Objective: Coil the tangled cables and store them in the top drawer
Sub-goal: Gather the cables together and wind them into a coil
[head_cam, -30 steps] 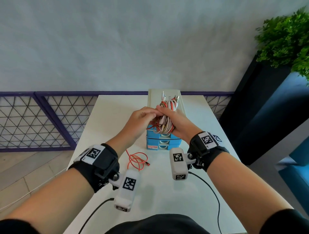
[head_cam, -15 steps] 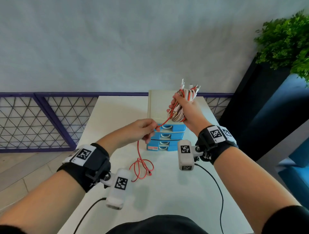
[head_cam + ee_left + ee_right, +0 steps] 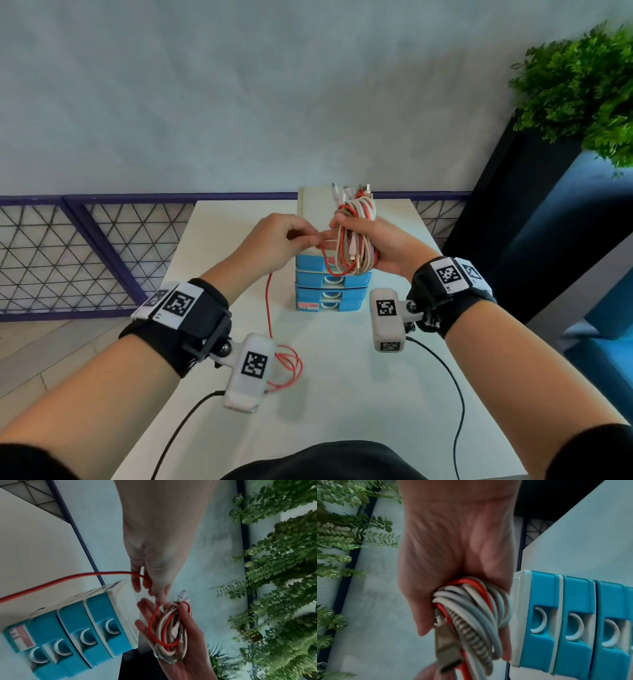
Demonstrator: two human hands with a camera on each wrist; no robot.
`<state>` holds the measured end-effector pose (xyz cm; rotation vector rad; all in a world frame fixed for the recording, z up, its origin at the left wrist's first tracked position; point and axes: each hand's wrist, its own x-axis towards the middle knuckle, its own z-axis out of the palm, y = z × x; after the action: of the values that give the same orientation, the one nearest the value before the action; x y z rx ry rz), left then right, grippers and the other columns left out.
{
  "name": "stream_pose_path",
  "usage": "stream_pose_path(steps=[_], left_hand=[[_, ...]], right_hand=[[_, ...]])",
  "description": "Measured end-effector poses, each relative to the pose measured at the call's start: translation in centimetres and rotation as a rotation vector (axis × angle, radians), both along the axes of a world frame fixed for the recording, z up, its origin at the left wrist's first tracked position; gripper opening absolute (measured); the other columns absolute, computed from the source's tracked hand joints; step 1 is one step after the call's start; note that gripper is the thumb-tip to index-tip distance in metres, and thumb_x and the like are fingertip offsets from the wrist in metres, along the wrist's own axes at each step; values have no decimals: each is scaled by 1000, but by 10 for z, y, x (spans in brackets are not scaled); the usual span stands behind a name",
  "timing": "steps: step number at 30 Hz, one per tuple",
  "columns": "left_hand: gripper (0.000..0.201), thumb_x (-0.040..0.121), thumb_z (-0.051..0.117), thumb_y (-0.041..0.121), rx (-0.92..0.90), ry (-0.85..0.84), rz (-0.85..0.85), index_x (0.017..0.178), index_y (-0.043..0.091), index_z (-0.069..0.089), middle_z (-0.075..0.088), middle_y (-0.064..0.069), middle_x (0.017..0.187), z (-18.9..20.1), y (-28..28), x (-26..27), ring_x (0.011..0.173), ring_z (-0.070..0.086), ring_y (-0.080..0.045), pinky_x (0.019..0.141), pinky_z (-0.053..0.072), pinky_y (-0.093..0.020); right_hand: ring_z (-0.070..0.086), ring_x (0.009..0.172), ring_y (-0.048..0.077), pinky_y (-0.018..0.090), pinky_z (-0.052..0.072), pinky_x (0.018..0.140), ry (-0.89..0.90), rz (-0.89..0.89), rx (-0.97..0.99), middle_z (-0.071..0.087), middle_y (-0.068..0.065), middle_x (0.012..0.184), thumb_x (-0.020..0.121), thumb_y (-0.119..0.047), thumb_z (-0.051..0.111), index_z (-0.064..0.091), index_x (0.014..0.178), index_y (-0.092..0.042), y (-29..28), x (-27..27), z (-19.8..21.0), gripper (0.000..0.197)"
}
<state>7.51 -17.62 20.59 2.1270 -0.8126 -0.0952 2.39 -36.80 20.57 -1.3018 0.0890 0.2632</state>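
Observation:
My right hand (image 3: pixel 373 240) grips a coiled bundle of white, braided and red cables (image 3: pixel 356 236), held upright just above the front of a small blue drawer unit (image 3: pixel 329 284). Its fingers curl round the cable bundle (image 3: pixel 471 608) in the right wrist view. My left hand (image 3: pixel 313 240) pinches the red cable (image 3: pixel 269 308) right beside the bundle. From the pinch the red cable (image 3: pixel 68 578) hangs down to loose loops (image 3: pixel 291 363) on the table. All drawers of the drawer unit (image 3: pixel 77 635) are closed.
The white table (image 3: pixel 342 411) holds the drawer unit near its far middle. Black camera leads trail off the near edge. A purple mesh railing (image 3: pixel 85 246) runs behind on the left. A dark planter with a green plant (image 3: pixel 582 85) stands to the right.
My right hand has lowered the bundle from its raised position. My left hand has come up and right to meet it, drawing the red cable taut off the table.

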Motion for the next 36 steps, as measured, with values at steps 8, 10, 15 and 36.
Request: stream_pose_path(steps=[8, 10, 15, 36], left_hand=[[29, 83, 67, 37, -197, 5, 193, 92, 18, 46, 65, 0, 72, -5, -14, -13, 54, 61, -15, 54, 51, -29], [28, 91, 53, 44, -108, 108, 185, 83, 17, 50, 61, 0, 64, -4, -13, -13, 49, 58, -18, 57, 51, -33], [41, 102, 27, 39, -314, 899, 92, 77, 15, 50, 41, 5, 49, -5, 5, -10, 44, 43, -14, 63, 49, -30], [9, 86, 63, 10, -417, 682, 150, 89, 3, 67, 70, -4, 70, 3, -33, -29, 49, 61, -8, 52, 56, -21]], right_hand=[[72, 81, 28, 43, 59, 76, -1, 33, 4, 70, 18, 88, 96, -18, 53, 61, 98, -4, 15, -8, -1, 17], [70, 71, 24, 43, 58, 74, -22, 10, -45, 67, 13, 80, 96, -17, 55, 59, 97, -6, 16, -8, -2, 12], [65, 67, 23, 45, 57, 75, -30, -154, 13, 62, 10, 75, 94, -15, 58, 56, 95, -9, 1, -5, -7, 7], [54, 44, 19, 30, 50, 50, -33, -117, 51, 50, 7, 49, 85, -25, 69, 61, 70, -8, 28, -2, -21, 24]])
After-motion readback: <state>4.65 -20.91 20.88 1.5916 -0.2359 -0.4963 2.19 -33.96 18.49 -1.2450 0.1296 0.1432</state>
